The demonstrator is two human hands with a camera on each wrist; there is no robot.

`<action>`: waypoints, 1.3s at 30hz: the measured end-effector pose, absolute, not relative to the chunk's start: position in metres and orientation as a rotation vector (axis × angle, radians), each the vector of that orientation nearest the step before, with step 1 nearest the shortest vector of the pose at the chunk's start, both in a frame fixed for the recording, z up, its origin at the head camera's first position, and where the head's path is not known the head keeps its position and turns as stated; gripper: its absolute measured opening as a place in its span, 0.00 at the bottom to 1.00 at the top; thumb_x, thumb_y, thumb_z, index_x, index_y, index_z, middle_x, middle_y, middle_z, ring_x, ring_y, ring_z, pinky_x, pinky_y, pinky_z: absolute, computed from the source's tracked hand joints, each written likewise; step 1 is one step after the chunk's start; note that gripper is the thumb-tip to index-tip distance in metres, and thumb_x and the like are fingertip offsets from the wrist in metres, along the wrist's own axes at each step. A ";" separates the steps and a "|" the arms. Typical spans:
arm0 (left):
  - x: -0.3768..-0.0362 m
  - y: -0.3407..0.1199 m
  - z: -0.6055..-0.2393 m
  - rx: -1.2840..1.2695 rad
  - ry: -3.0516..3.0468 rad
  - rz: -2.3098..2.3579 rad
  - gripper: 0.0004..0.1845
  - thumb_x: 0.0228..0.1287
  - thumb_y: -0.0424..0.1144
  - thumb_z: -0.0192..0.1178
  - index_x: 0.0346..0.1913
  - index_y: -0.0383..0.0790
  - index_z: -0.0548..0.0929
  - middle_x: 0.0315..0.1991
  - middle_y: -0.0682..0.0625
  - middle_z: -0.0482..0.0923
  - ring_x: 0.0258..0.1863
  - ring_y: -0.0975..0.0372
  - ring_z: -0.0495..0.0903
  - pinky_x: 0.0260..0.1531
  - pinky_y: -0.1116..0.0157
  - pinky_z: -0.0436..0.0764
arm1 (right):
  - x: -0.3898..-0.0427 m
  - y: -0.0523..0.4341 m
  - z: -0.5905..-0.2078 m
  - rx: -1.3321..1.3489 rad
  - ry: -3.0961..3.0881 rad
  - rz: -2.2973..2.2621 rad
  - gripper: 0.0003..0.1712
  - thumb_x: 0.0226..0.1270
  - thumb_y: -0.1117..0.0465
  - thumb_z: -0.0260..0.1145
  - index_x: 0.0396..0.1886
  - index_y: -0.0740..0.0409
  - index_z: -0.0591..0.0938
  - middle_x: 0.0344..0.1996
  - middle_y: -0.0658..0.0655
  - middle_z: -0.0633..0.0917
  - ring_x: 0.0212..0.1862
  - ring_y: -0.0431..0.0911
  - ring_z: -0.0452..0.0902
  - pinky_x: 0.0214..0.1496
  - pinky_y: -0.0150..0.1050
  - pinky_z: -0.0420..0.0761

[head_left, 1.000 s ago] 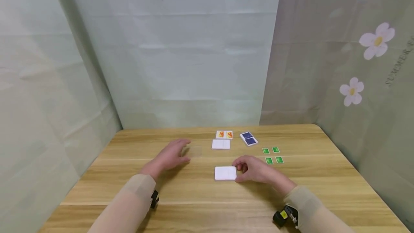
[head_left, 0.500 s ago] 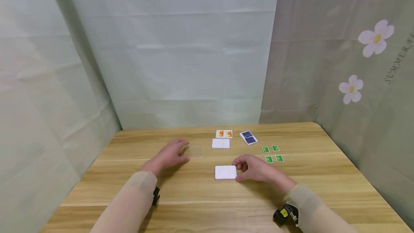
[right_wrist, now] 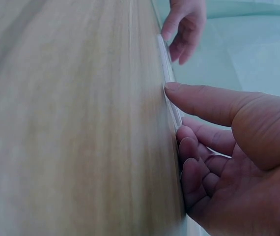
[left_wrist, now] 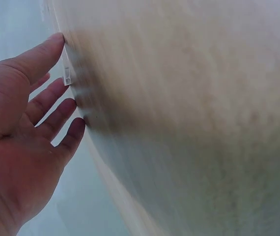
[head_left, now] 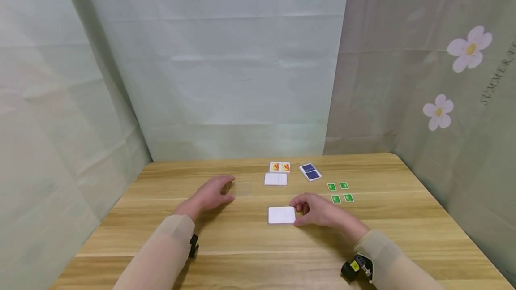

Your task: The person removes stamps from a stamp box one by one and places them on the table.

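On the left of the table in the head view, my left hand [head_left: 213, 194] holds a thin clear plastic rectangle [head_left: 242, 189], thumb and index finger at its near and far edges. In the left wrist view only a small clear corner [left_wrist: 67, 76] of it shows. Closer to me, my right hand [head_left: 316, 211] pinches a white rectangular card stack [head_left: 281, 215] by its right end, between thumb and index finger. The stack seems to have a clear rim. The right wrist view shows its thin edge [right_wrist: 172, 103] low on the wood, the other fingers curled beside it.
Beyond the hands lie a second white card stack [head_left: 276, 179], a card with two orange pictures [head_left: 280, 167] and a tilted dark-blue-patterned stack [head_left: 310, 172]. Several small green squares [head_left: 336, 199] lie at the right. Cloth hangs behind the wooden table [head_left: 250, 258].
The left hand's fingers have drawn slightly closer around the clear plastic rectangle. The right hand and the white stack stay in place; the head view shifts slightly.
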State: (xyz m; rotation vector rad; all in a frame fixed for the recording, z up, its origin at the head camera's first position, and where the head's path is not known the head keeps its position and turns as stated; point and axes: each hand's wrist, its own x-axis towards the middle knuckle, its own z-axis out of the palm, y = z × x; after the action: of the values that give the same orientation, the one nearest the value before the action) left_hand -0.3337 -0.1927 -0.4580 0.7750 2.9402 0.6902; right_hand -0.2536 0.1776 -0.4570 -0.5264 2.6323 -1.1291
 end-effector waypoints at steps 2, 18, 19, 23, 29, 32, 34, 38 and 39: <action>-0.334 -0.192 -0.459 0.774 2.950 0.683 0.33 0.75 0.36 0.73 0.77 0.28 0.75 0.75 0.32 0.75 0.76 0.37 0.71 0.77 0.39 0.67 | -0.254 0.178 -0.457 -0.530 2.634 -1.125 0.22 0.62 0.64 0.87 0.54 0.54 0.88 0.40 0.52 0.81 0.45 0.48 0.74 0.46 0.41 0.75; -0.328 -0.189 -0.460 0.781 2.981 0.650 0.30 0.79 0.39 0.70 0.77 0.34 0.77 0.73 0.33 0.77 0.74 0.37 0.73 0.75 0.38 0.69 | -0.254 0.178 -0.459 -0.545 2.619 -1.141 0.21 0.62 0.65 0.86 0.53 0.55 0.88 0.40 0.52 0.81 0.45 0.48 0.74 0.45 0.39 0.74; -0.327 -0.187 -0.460 0.789 2.978 0.655 0.30 0.79 0.39 0.70 0.77 0.34 0.77 0.73 0.33 0.77 0.74 0.37 0.73 0.75 0.38 0.70 | -0.254 0.178 -0.459 -0.545 2.618 -1.142 0.21 0.62 0.65 0.86 0.53 0.55 0.88 0.40 0.52 0.81 0.45 0.48 0.74 0.44 0.39 0.74; -0.323 -0.176 -0.456 0.818 2.961 0.678 0.30 0.79 0.40 0.70 0.77 0.35 0.76 0.72 0.34 0.79 0.72 0.39 0.75 0.74 0.38 0.71 | -0.255 0.179 -0.461 -0.557 2.621 -1.144 0.22 0.62 0.66 0.86 0.53 0.56 0.88 0.40 0.52 0.80 0.44 0.48 0.74 0.44 0.38 0.74; -0.318 -0.160 -0.453 0.900 2.951 0.682 0.30 0.77 0.40 0.72 0.76 0.35 0.77 0.67 0.36 0.83 0.68 0.42 0.79 0.72 0.40 0.74 | -0.254 0.180 -0.462 -0.567 2.622 -1.151 0.21 0.62 0.65 0.86 0.53 0.56 0.88 0.40 0.52 0.81 0.43 0.48 0.74 0.43 0.37 0.73; -0.316 -0.152 -0.452 0.937 2.937 0.695 0.30 0.77 0.40 0.72 0.76 0.35 0.78 0.67 0.36 0.83 0.68 0.43 0.79 0.73 0.41 0.74 | -0.254 0.179 -0.461 -0.561 2.626 -1.149 0.22 0.62 0.65 0.86 0.53 0.56 0.88 0.40 0.52 0.81 0.44 0.48 0.73 0.43 0.38 0.74; -0.315 -0.148 -0.451 0.971 2.926 0.704 0.30 0.77 0.41 0.72 0.76 0.35 0.78 0.67 0.37 0.83 0.68 0.43 0.79 0.73 0.41 0.73 | -0.254 0.179 -0.461 -0.560 2.629 -1.146 0.22 0.62 0.65 0.86 0.54 0.55 0.88 0.41 0.52 0.81 0.44 0.48 0.73 0.44 0.38 0.74; -0.310 -0.139 -0.449 1.031 2.891 0.721 0.30 0.77 0.41 0.72 0.76 0.34 0.78 0.69 0.37 0.82 0.70 0.42 0.78 0.74 0.41 0.72 | -0.254 0.179 -0.459 -0.570 2.628 -1.142 0.22 0.62 0.65 0.86 0.53 0.56 0.88 0.40 0.53 0.81 0.44 0.48 0.73 0.43 0.38 0.74; -0.308 -0.138 -0.448 1.041 2.881 0.727 0.30 0.77 0.41 0.72 0.75 0.34 0.78 0.69 0.37 0.82 0.69 0.42 0.78 0.74 0.41 0.72 | -0.255 0.179 -0.459 -0.571 2.626 -1.142 0.22 0.62 0.65 0.86 0.53 0.56 0.88 0.40 0.53 0.81 0.44 0.48 0.73 0.43 0.38 0.74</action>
State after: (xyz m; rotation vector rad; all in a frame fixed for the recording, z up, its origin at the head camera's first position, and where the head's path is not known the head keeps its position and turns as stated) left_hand -0.3083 -0.1376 -0.4482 1.0413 2.8809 0.7269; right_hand -0.2545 0.1792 -0.4587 -0.5715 2.6257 -1.1424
